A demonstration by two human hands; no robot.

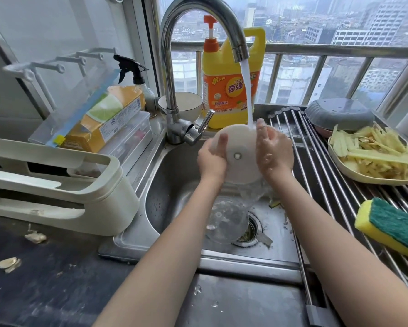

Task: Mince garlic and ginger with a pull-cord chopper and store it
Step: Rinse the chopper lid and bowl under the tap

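Chopper lid [236, 156] held on edge over the sink [172, 185] under the stream from the tap [174, 67], tilted so that water sheets across its face and drains below; left hand [211, 159] clamped on one rim, right hand [275, 149] pressed flat against the other. Clear chopper bowl [226, 220] lying on the sink floor beside the drain [249, 232], probably parked there for its own rinse. Sliced ginger [375, 154] heaped on a plate [339, 159] on the drying rack [321, 166], well clear of the splash; sponge [391, 227] near at hand.
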